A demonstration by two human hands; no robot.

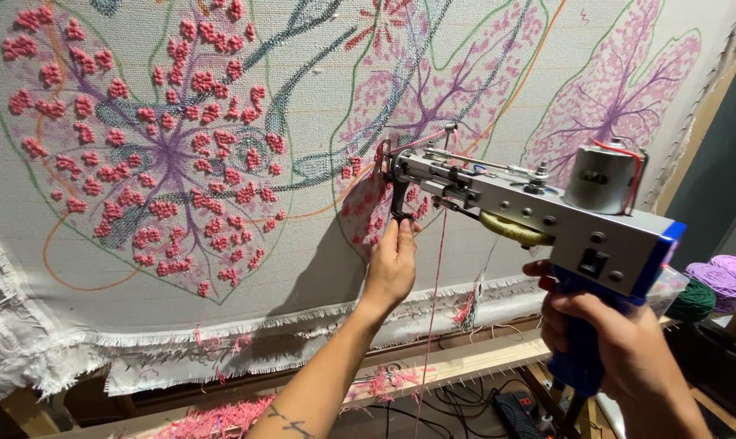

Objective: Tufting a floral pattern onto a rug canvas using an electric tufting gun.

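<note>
Tufting gun [538, 215] pressed nose-first against cloth [303, 244]. Right hand [620, 341] closed round blue grip; left hand [392, 264] closed on front handle. Likely rigid, top-heavy at motor; needs both holds.

purple yarn [729, 272], green yarn [693, 301] (far right)

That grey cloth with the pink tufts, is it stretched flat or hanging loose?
Stretched flat: the cloth lies smooth across the wooden frame; only its frayed bottom edge hangs loose.
</note>
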